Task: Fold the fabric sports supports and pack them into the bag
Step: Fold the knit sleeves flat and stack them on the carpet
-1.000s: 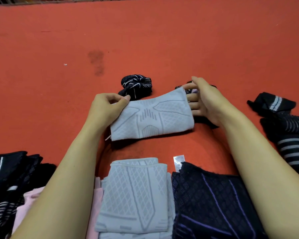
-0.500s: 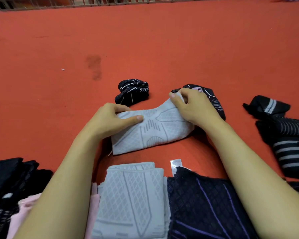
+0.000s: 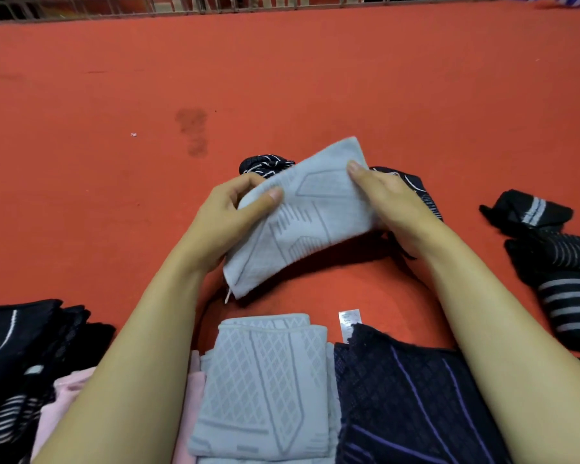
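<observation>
Since half a second ago, the light grey knitted fabric support [image 3: 302,216] is coming up off the red felt-like table surface [image 3: 315,78] and tilting, far-right corner highest; before, it was lying pressed flat. I'm seeing both hands grasping it now.

Left hand [image 3: 228,219] is pinching the left end, thumb on top, fingers curled behind the cloth. Right hand [image 3: 392,209] is gripping the right end, thumb lying on the top face, fingers underneath and out of sight. Near-left corner of the support is hanging lowest, with a small loose thread dangling from it.

Behind the support, on the far side, a rolled dark navy support with white stripes [image 3: 265,164] is sitting on the table, partly hidden. A dark patterned support [image 3: 412,189] is lying under the right hand.

At the near edge I'm seeing a folded light grey support with a diamond pattern [image 3: 265,383] sitting on a stack, a pink fabric piece [image 3: 64,396] to its left, and a dark navy diamond-knit support with purple lines [image 3: 406,406] just right of it, a white label [image 3: 349,321] poking out at its far edge. Black striped supports are piling at the left [image 3: 24,356] and at the right [image 3: 556,259].

A metal rail [image 3: 181,5] is running along the far edge. I can't pick out a bag in this view.
</observation>
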`<state>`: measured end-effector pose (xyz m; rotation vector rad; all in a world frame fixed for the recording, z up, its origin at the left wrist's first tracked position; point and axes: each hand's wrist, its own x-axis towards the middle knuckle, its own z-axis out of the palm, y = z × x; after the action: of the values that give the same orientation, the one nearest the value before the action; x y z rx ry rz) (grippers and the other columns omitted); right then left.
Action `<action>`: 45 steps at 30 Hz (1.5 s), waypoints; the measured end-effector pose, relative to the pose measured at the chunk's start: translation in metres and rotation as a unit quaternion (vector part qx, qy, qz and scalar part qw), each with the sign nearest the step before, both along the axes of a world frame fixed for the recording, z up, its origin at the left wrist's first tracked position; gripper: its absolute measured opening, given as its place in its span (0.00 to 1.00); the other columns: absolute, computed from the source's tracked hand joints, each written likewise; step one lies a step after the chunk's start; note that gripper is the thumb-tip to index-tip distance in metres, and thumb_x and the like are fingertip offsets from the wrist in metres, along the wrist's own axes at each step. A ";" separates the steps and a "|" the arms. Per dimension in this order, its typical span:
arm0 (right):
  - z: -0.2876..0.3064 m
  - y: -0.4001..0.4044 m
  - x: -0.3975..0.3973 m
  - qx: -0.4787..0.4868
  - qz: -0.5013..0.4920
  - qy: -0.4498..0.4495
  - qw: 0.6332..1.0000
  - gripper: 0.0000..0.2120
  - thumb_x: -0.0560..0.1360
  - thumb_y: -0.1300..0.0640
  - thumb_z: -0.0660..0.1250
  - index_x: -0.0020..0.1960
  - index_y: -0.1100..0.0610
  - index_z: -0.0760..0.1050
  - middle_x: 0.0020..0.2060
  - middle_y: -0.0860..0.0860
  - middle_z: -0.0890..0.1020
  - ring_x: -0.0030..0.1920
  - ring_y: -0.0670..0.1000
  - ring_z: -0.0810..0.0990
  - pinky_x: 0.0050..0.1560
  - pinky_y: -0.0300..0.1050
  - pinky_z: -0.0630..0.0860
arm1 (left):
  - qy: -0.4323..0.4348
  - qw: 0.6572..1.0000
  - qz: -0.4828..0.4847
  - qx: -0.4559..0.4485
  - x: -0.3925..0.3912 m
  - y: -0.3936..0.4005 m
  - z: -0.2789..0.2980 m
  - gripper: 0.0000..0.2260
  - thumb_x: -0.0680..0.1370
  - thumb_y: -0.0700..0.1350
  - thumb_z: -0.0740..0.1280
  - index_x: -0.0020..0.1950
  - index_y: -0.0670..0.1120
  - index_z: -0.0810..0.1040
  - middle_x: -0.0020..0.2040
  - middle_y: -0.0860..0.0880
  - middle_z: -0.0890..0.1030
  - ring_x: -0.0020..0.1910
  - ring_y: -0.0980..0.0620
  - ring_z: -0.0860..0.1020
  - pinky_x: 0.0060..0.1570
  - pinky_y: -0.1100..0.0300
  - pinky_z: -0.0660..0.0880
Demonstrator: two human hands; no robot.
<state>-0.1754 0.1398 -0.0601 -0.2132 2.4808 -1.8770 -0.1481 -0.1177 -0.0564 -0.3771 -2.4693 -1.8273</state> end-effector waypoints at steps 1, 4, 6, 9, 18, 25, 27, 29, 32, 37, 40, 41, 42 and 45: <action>0.000 0.002 0.002 -0.003 0.020 -0.040 0.999 0.21 0.82 0.37 0.64 0.57 0.54 0.83 0.50 0.47 0.88 0.49 0.47 0.86 0.49 0.45 0.81 | -0.018 0.999 -0.004 0.038 -0.002 -0.001 0.001 0.07 0.81 0.49 0.71 0.49 0.47 0.79 0.43 0.51 0.83 0.42 0.54 0.80 0.44 0.58 0.77; 0.000 0.001 0.004 -0.057 0.026 -0.035 0.997 0.11 0.81 0.47 0.70 0.54 0.53 0.83 0.42 0.50 0.84 0.39 0.48 0.81 0.37 0.41 0.77 | -0.077 0.988 -0.015 0.133 -0.004 -0.001 0.005 0.03 0.81 0.45 0.70 0.51 0.47 0.78 0.43 0.51 0.85 0.41 0.54 0.83 0.41 0.61 0.79; 0.001 -0.001 0.003 -0.125 -0.011 -0.007 0.992 0.09 0.79 0.48 0.73 0.52 0.53 0.83 0.42 0.52 0.83 0.39 0.52 0.78 0.35 0.44 0.71 | -0.108 0.983 -0.032 0.148 -0.003 -0.001 0.004 0.06 0.81 0.44 0.71 0.57 0.45 0.81 0.49 0.49 0.87 0.46 0.52 0.84 0.46 0.58 0.79; 0.004 -0.006 0.002 -0.231 -0.025 -0.014 0.973 0.08 0.81 0.50 0.70 0.55 0.54 0.83 0.43 0.51 0.85 0.41 0.51 0.81 0.36 0.41 0.73 | -0.125 0.987 -0.055 0.085 -0.002 0.002 0.000 0.11 0.82 0.47 0.71 0.63 0.46 0.83 0.57 0.45 0.87 0.54 0.49 0.84 0.53 0.50 0.76; -0.005 -0.014 0.008 -0.176 0.123 -0.149 0.965 0.43 0.77 0.53 0.73 0.84 0.49 0.51 0.51 0.55 0.88 0.50 0.55 0.87 0.54 0.52 0.83 | -0.041 0.982 0.095 0.160 -0.012 0.008 -0.008 0.13 0.80 0.46 0.74 0.63 0.45 0.78 0.48 0.48 0.88 0.46 0.51 0.86 0.50 0.51 0.82; -0.005 -0.012 0.012 -0.024 0.070 0.051 0.996 0.15 0.79 0.60 0.74 0.64 0.50 0.81 0.52 0.48 0.88 0.57 0.49 0.86 0.55 0.49 0.84 | 0.077 0.995 0.053 0.020 -0.011 0.007 -0.010 0.21 0.80 0.40 0.74 0.72 0.46 0.77 0.49 0.51 0.88 0.48 0.62 0.84 0.53 0.62 0.79; -0.005 -0.010 0.010 0.022 0.053 0.082 0.995 0.13 0.78 0.57 0.76 0.62 0.50 0.82 0.50 0.47 0.89 0.55 0.47 0.86 0.56 0.47 0.83 | 0.107 0.993 0.058 -0.012 -0.008 0.010 -0.007 0.16 0.78 0.37 0.76 0.65 0.41 0.82 0.47 0.56 0.86 0.44 0.67 0.81 0.48 0.71 0.74; -0.004 -0.010 0.009 0.030 0.042 0.078 0.996 0.10 0.77 0.56 0.76 0.58 0.51 0.84 0.47 0.47 0.89 0.52 0.47 0.87 0.52 0.45 0.83 | 0.108 0.991 0.078 -0.033 -0.006 0.010 -0.007 0.12 0.77 0.37 0.76 0.61 0.42 0.84 0.41 0.61 0.85 0.40 0.69 0.80 0.44 0.74 0.72; -0.006 -0.009 0.007 0.088 0.013 0.109 0.990 0.05 0.77 0.52 0.76 0.52 0.49 0.85 0.44 0.46 0.88 0.49 0.49 0.87 0.51 0.48 0.82 | 0.124 0.986 0.088 -0.070 -0.007 0.009 -0.008 0.06 0.78 0.40 0.76 0.53 0.49 0.86 0.38 0.62 0.83 0.37 0.67 0.77 0.41 0.73 0.70; -0.002 -0.011 0.002 0.090 -0.030 0.186 0.978 0.03 0.77 0.50 0.75 0.50 0.47 0.86 0.49 0.50 0.83 0.49 0.42 0.80 0.50 0.35 0.74 | 0.146 0.983 0.109 -0.020 -0.002 0.014 -0.002 0.03 0.80 0.45 0.74 0.52 0.50 0.82 0.49 0.52 0.80 0.44 0.67 0.76 0.46 0.72 0.71; -0.002 -0.014 0.004 0.013 -0.008 0.158 0.987 0.06 0.81 0.50 0.71 0.50 0.52 0.82 0.43 0.51 0.85 0.43 0.46 0.81 0.45 0.46 0.75 | 0.024 0.997 0.018 0.069 -0.001 0.015 -0.002 0.13 0.81 0.45 0.73 0.64 0.45 0.76 0.52 0.52 0.86 0.51 0.59 0.83 0.52 0.62 0.79; -0.003 -0.013 0.003 -0.022 -0.012 0.133 0.991 0.09 0.82 0.49 0.70 0.51 0.54 0.82 0.43 0.51 0.85 0.43 0.49 0.83 0.45 0.49 0.78 | -0.029 0.997 -0.013 0.076 -0.001 0.014 -0.003 0.17 0.80 0.46 0.73 0.67 0.46 0.75 0.55 0.49 0.87 0.54 0.55 0.85 0.53 0.57 0.81; -0.004 -0.013 0.003 -0.047 -0.021 0.111 0.992 0.10 0.82 0.48 0.69 0.52 0.55 0.82 0.45 0.52 0.87 0.45 0.54 0.85 0.47 0.54 0.80 | -0.067 0.995 -0.045 0.067 -0.001 0.014 -0.005 0.17 0.81 0.46 0.72 0.68 0.46 0.75 0.57 0.47 0.87 0.55 0.52 0.85 0.53 0.54 0.83; -0.006 -0.013 0.001 -0.083 -0.049 0.060 0.994 0.11 0.82 0.46 0.68 0.54 0.53 0.81 0.48 0.55 0.87 0.47 0.57 0.86 0.48 0.57 0.82 | -0.085 0.993 -0.074 0.032 -0.001 0.016 -0.008 0.10 0.84 0.42 0.68 0.63 0.41 0.80 0.50 0.47 0.87 0.49 0.51 0.86 0.47 0.56 0.83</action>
<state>-0.1748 0.1272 -0.0664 -0.2168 2.4506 -2.1754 -0.1487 -0.1015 -0.0639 -0.4301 -2.5468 -2.0720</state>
